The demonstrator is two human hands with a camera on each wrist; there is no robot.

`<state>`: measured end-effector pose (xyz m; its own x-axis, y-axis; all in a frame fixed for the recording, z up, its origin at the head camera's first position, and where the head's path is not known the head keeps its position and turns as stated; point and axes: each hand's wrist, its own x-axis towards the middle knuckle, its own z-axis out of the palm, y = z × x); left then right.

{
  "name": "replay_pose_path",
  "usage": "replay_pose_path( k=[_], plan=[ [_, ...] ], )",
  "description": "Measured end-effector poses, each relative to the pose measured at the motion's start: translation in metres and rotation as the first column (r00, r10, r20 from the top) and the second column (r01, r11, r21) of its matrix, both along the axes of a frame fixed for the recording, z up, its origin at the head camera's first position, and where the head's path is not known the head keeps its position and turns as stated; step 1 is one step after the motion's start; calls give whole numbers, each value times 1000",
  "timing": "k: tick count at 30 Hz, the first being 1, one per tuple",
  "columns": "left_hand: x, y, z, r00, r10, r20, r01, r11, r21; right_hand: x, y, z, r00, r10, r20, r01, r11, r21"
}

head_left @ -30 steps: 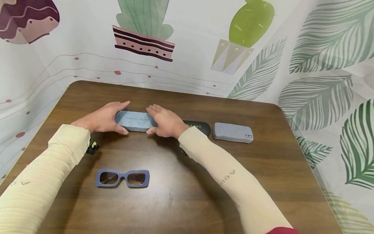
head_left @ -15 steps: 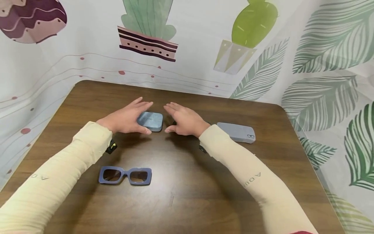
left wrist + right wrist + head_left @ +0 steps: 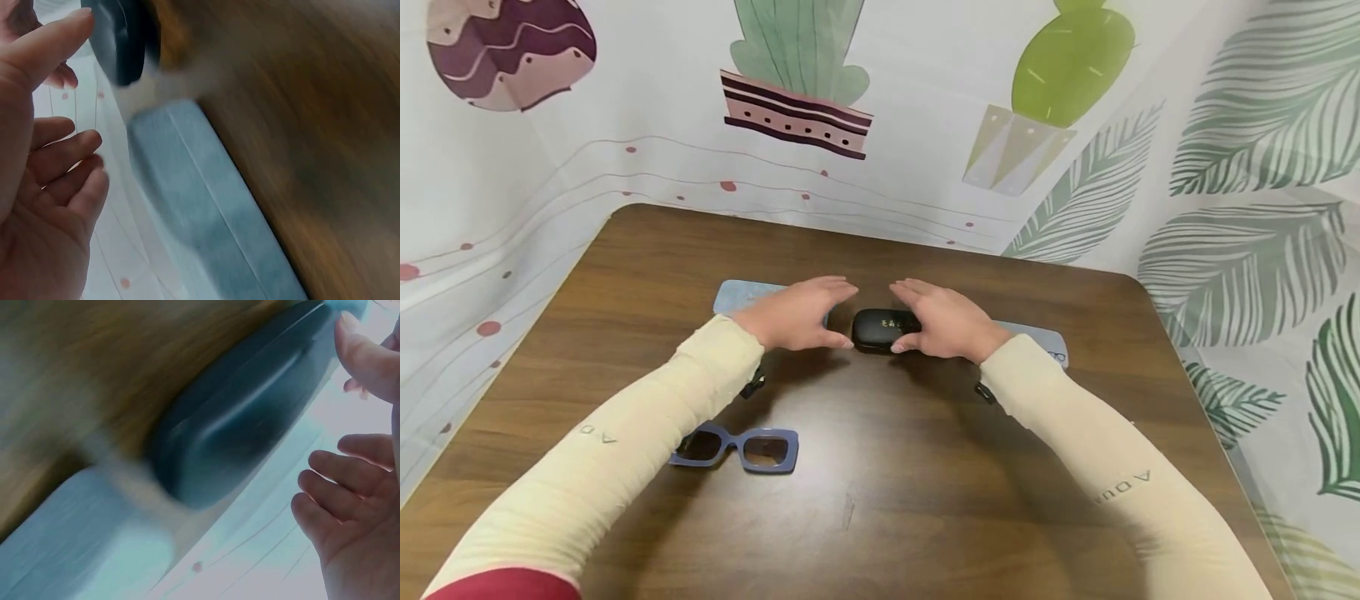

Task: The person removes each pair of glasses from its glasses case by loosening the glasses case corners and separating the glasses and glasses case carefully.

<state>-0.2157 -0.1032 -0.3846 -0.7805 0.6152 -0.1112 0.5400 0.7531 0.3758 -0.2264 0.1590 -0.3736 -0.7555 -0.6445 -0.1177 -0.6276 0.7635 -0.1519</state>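
Nearest, blue rectangular-framed sunglasses (image 3: 733, 438) on the brown wood-grain counter (image 3: 925, 483); beyond, left hand (image 3: 799, 314) and right hand (image 3: 951, 321), each grip apart, at opposite ends of a glossy black oblong case (image 3: 876, 328) (contact unclear), flanked by a light-blue oblong case (image 3: 739, 297) and a grey-blue oblong case (image 3: 1036, 340)

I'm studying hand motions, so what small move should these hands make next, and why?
Perhaps ease the left hand and right hand gently towards each other: the black case shows between them, and in the wrist views both look relaxed, not curled around it.
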Motion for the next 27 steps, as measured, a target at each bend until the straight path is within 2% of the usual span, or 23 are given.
replay_pose_path(
  k=[4,11,15,18,27],
  plan=[
    [-1,17,-2,1000,3,28,-3,1000,-25,1,17,-4,999,-22,29,22,1000,7],
    [-6,38,-5,1000,1,20,0,998,-68,3,30,-12,996,-43,72,43,999,12],
    [-8,47,-7,1000,-2,16,3,995,-102,3,33,-15,996,-40,75,38,999,24],
    [-9,51,-10,1000,-28,6,28,993,-111,2,33,-18,997,-30,71,30,999,15],
    [-12,61,-15,998,-65,-10,64,992,-113,3,36,-24,998,-17,63,18,1000,-19]
  ],
)
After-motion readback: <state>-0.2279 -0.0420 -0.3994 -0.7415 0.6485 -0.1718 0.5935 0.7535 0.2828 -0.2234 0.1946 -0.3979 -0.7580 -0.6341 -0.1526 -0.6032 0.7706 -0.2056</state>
